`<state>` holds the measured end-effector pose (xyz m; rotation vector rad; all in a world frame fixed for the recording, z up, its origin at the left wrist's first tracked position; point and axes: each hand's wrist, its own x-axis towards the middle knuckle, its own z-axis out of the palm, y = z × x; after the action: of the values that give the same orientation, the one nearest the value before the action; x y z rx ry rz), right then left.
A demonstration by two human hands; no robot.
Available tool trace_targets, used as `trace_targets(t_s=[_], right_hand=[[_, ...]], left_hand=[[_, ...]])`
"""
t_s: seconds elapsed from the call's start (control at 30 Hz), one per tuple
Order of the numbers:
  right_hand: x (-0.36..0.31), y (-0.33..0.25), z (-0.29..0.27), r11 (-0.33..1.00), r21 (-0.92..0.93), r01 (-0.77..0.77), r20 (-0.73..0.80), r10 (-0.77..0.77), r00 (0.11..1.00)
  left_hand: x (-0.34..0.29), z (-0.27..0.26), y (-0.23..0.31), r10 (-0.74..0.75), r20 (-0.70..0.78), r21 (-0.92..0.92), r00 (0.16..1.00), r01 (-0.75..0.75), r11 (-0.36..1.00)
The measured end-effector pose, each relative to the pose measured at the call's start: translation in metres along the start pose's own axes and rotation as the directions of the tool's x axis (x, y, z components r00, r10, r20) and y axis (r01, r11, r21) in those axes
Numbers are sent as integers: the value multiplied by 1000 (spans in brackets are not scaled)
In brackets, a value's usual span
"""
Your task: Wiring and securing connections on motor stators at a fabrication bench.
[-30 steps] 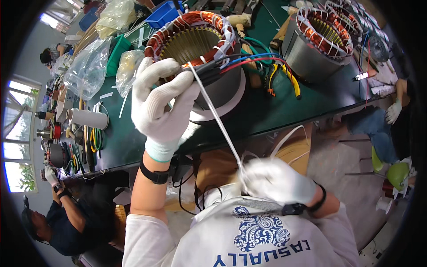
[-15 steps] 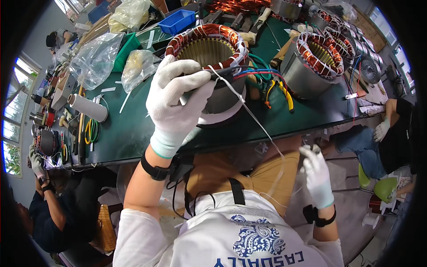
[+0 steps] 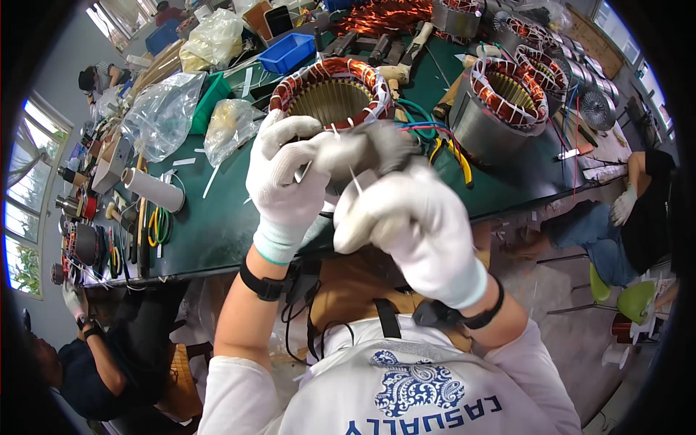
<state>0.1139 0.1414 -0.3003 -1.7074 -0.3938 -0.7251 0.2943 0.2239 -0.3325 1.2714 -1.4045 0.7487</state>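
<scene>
A copper-wound stator [image 3: 377, 109] with white lacing stands in front of me on the green table. My left hand [image 3: 286, 174], in a white knitted glove, is closed at its near rim; a small metal edge shows by the fingers, but what they grip is hidden. Close beside it, my gloved right hand [image 3: 417, 235] is curled shut and partly blurred. A short taut piece of white cord [image 3: 356, 181] runs into its fingers. Between the hands, a dark grey shape is too smeared to make out. Blue and red lead wires [image 3: 428, 127] extend right from the stator.
A second stator [image 3: 493, 109] stands to the right, near yellow-handled pliers [image 3: 460, 163]. Leftward are a white thread cone [image 3: 152, 188], plastic bags [image 3: 163, 119] and a green bin [image 3: 210, 101]. A blue tray [image 3: 288, 53] lies behind. Other people sit at left and right.
My right hand has come up from low on the right to beside my left hand, and the long cord trailing down no longer shows. My left hand stays at the stator rim.
</scene>
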Motion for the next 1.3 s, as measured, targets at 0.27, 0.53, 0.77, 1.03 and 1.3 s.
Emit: trace_targets(t_s=[0.27, 0.53, 0.77, 1.03, 1.3], right_hand=[[-35, -36, 34, 102, 995, 10, -74, 642, 763], [-82, 47, 32, 730, 566, -383, -284, 609, 741], [-91, 53, 33, 704, 562, -434, -263, 650, 713], [-89, 51, 32, 683, 639, -353, -263, 626, 735], [-39, -52, 14, 205, 973, -105, -72, 705, 706]], left_hand=[[-5, -10, 2, -61, 59, -84, 996, 66, 994], [3, -11, -2, -102, 130, -103, 986, 116, 988], [78, -29, 10, 131, 674, -4, 727, -173, 985], [129, -9, 16, 247, 935, -101, 253, -479, 872], [127, -6, 11, 188, 949, -112, 252, -288, 951]])
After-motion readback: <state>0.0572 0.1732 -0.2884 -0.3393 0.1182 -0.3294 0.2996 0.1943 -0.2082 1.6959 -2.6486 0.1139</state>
